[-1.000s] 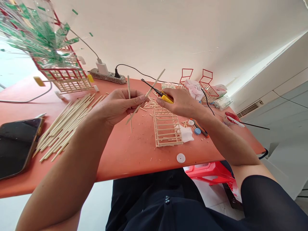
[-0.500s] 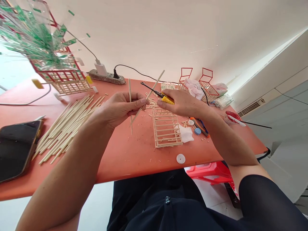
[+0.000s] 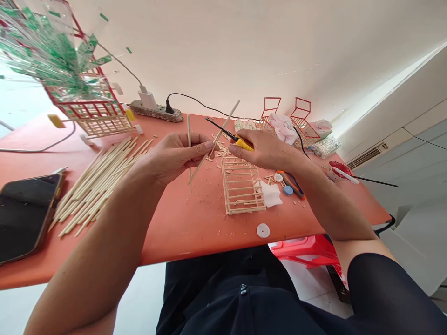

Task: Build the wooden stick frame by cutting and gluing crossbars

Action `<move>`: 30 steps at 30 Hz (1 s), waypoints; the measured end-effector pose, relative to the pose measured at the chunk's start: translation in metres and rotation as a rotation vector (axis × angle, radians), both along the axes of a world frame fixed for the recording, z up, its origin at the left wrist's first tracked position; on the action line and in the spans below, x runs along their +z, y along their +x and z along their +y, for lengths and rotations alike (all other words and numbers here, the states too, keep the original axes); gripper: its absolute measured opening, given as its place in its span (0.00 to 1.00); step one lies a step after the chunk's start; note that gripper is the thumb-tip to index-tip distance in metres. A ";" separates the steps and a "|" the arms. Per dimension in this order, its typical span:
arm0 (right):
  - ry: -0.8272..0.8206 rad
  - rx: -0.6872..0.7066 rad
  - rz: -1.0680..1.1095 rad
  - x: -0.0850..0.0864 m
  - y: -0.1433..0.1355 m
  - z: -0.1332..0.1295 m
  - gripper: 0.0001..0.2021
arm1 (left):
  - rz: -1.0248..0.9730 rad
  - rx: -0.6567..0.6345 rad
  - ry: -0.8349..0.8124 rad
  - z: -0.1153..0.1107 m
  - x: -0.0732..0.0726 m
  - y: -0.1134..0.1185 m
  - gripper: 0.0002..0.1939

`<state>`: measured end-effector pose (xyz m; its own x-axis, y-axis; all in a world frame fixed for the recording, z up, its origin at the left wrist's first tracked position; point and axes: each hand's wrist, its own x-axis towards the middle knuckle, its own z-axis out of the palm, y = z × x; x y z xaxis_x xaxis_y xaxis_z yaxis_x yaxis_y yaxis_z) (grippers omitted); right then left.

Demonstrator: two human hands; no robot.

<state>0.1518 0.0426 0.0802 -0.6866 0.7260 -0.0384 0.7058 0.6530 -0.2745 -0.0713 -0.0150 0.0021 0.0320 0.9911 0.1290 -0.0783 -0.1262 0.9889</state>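
Two thin wooden sticks are in my left hand [image 3: 185, 151], whose fingers are closed. One upright stick [image 3: 189, 124] passes between the fingers; the other, a slanted stick [image 3: 232, 113], is pinched at the fingertips and leans up to the right. My right hand [image 3: 260, 146] is wrapped round a yellow-handled tool [image 3: 244, 144] with a long, thin dark end pointing left. That end crosses the slanted stick; whether it touches is hard to see. Below the hands lies a small wooden stick frame [image 3: 243, 186] with several crossbars.
A pile of wooden sticks [image 3: 101, 186] and a phone [image 3: 28, 216] lie left. Behind are a power strip [image 3: 157, 111] and a red-edged stick basket [image 3: 94, 116] with plastic wrappers. Orange-handled pliers [image 3: 293, 184], a blue cap [image 3: 288, 190] and a white disc [image 3: 263, 231] are right.
Almost nothing differs. The whole view has shifted very slightly, and both hands keep their hold on the sticks and the tool.
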 end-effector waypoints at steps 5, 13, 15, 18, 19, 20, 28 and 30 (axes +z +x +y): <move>0.002 0.009 0.000 0.001 0.000 -0.003 0.21 | -0.008 0.016 0.018 -0.001 0.000 0.001 0.20; 0.044 0.038 0.053 -0.005 -0.004 -0.007 0.16 | -0.089 -0.009 0.073 -0.002 0.001 0.009 0.24; 0.064 0.039 0.077 -0.008 -0.006 -0.008 0.14 | -0.121 -0.007 0.085 -0.002 0.001 0.009 0.22; 0.080 0.043 0.122 -0.014 -0.008 -0.007 0.13 | -0.143 -0.016 0.090 -0.002 0.001 0.008 0.21; 0.083 0.051 0.137 -0.016 -0.007 -0.006 0.13 | -0.146 -0.019 0.090 -0.002 0.001 0.008 0.20; 0.085 0.062 0.150 -0.018 -0.007 -0.005 0.13 | -0.147 -0.021 0.088 -0.002 0.001 0.008 0.19; 0.114 0.129 0.202 -0.030 -0.005 0.002 0.10 | -0.159 -0.001 0.070 -0.002 0.002 0.009 0.18; 0.135 0.126 0.195 -0.032 -0.006 0.004 0.10 | -0.167 0.008 0.059 -0.001 0.001 0.008 0.17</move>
<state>0.1459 0.0466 0.0487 -0.7568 0.6239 0.1949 0.5591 0.7724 -0.3014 -0.0633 -0.0155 0.0034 -0.0026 0.9818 0.1899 -0.2392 -0.1850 0.9532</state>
